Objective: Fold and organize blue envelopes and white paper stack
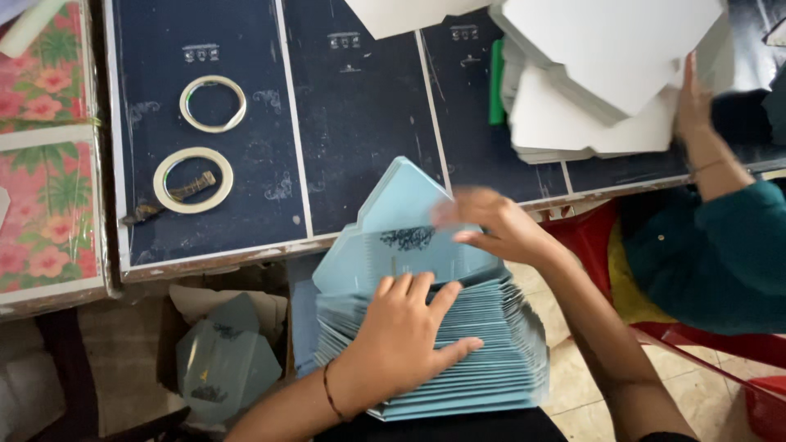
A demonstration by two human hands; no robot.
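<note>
View: single head-worn camera, no second view to share with.
Position: above the lap, at the near edge of the dark table.
Facing: steeply downward and slightly forward.
Nearness: close to the left hand, right hand and pale blue envelope stack.
Frame edges: floral panel left, another person's teal sleeve right.
</note>
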